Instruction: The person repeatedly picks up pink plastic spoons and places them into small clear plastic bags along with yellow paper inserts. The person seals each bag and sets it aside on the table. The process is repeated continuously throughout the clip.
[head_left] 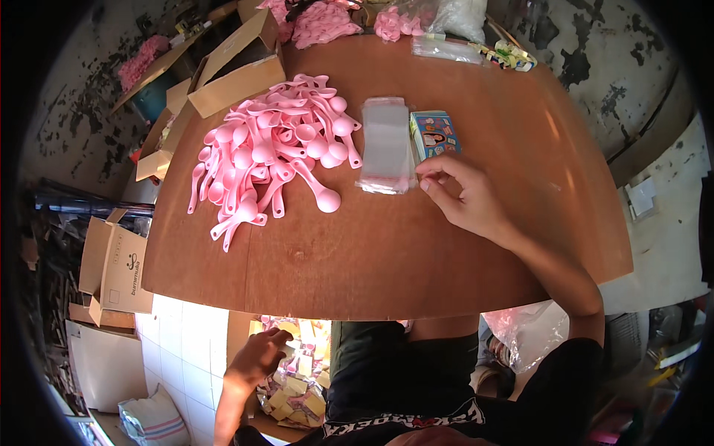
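Observation:
My right hand (467,195) is over the table by the right edge of a stack of clear plastic bags (385,141). Its fingers are curled, and a small gap shows between thumb and index finger with nothing visible in it. Just beyond the fingers lies a stack of colourful printed cards (435,134), partly covered by the hand. My left hand (262,355) hangs below the table's front edge with loose fingers, above a box of small filled packets (297,398). Pink plastic measuring spoons (264,149) form a large heap left of the bags.
The brown table (357,253) has a curved front edge before my lap. An open cardboard box (238,70) stands at its far left corner. Bags of pink items (325,24) and more clear bags (446,50) lie along the back. Another carton (119,264) stands left of the table.

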A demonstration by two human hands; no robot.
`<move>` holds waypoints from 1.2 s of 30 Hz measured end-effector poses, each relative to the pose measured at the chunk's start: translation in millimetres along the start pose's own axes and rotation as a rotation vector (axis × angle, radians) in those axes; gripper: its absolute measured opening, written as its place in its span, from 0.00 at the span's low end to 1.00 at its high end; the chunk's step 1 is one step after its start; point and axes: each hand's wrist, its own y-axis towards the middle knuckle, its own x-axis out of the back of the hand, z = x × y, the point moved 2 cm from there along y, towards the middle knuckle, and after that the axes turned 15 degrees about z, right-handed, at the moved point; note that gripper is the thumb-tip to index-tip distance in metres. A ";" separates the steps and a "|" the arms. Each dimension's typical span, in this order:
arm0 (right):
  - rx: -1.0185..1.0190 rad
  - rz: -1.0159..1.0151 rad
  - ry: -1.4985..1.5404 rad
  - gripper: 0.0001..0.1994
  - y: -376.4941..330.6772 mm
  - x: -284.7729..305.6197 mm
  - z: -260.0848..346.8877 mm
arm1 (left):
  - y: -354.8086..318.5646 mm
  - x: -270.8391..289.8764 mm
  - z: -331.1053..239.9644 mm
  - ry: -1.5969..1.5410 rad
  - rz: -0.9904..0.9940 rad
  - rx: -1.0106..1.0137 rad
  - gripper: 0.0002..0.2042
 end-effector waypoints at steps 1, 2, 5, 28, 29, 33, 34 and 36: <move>-0.002 0.070 -0.168 0.10 4.9 -0.9 -2.5 | -2.5 -24.7 9.6 0.144 0.083 0.216 0.22; -0.004 0.138 -0.344 0.12 7.8 -1.3 -4.2 | -4.2 -48.5 19.3 0.292 0.164 0.425 0.26; 0.211 0.126 -0.716 0.16 14.6 -20.8 -10.1 | 4.0 -57.2 4.9 -0.006 0.318 0.034 0.29; 0.124 0.008 -0.756 0.25 7.2 -27.6 -16.3 | 195.2 168.3 -102.8 -0.177 -0.495 -0.536 0.31; 0.152 -0.009 -0.750 0.24 8.6 -26.6 -15.1 | 194.5 166.5 -102.2 -0.154 -0.684 -0.594 0.32; 0.310 0.103 -0.677 0.22 2.7 -31.7 -11.4 | 178.2 183.3 -108.2 0.171 -0.931 -0.688 0.30; 0.309 0.108 -0.679 0.22 3.3 -33.1 -10.0 | 172.5 186.5 -110.6 0.356 -0.890 -0.701 0.26; 0.367 0.097 -0.680 0.21 3.2 -33.4 -5.2 | 168.0 187.1 -110.1 0.348 -0.865 -0.761 0.16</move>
